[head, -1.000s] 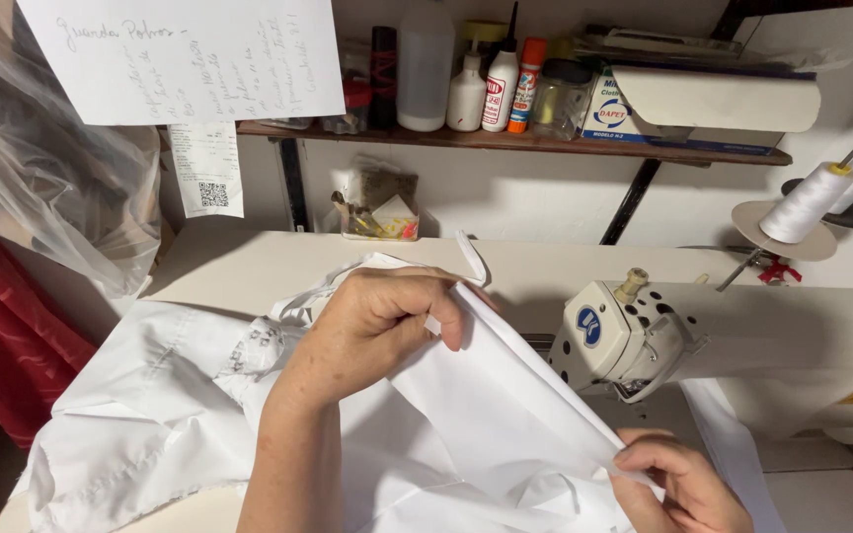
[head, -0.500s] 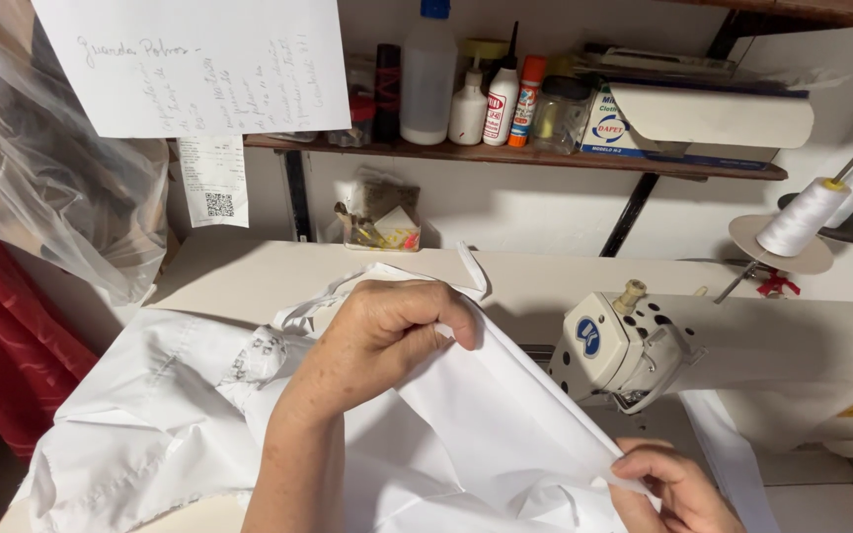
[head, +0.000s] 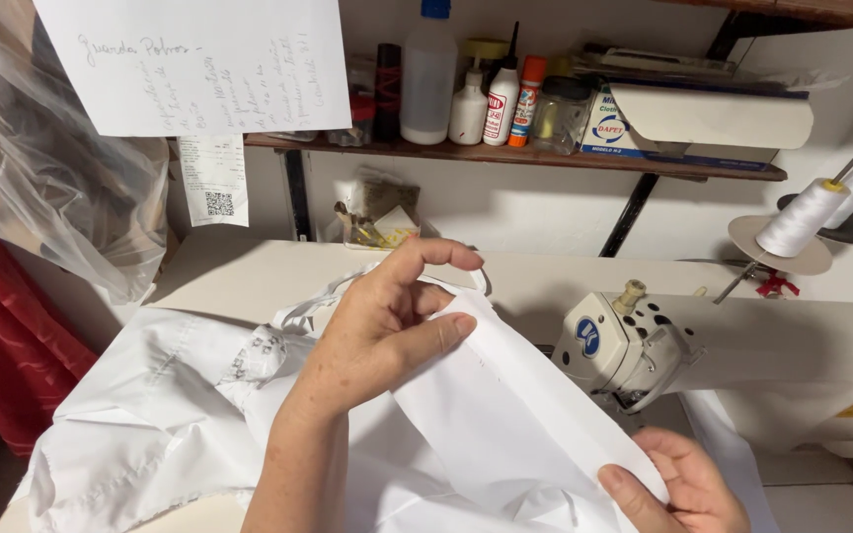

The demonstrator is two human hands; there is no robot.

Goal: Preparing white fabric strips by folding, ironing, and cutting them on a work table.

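Observation:
My left hand (head: pixel 382 326) pinches the upper end of a folded white fabric strip (head: pixel 515 415) between thumb and fingers, with the index finger lifted. At the bottom right my right hand (head: pixel 678 484) grips the strip's lower end. The strip runs taut and slanted between both hands. It belongs to a larger white garment (head: pixel 150 415) heaped on the sewing table (head: pixel 249 271) to the left. A white sewing machine (head: pixel 742 355) stands just right of the strip.
A wooden shelf (head: pixel 545 158) above holds bottles, glue tubes and a box. Two thread cones (head: pixel 802 217) stand at right. A handwritten paper (head: pixel 199 59) and a receipt hang at upper left beside a clear plastic bag (head: pixel 41 188). Red fabric (head: pixel 2 345) hangs at far left.
My left hand has loosened its fist, with the index finger lifting off the fabric. The strip's lower end has shifted slightly up in my right hand.

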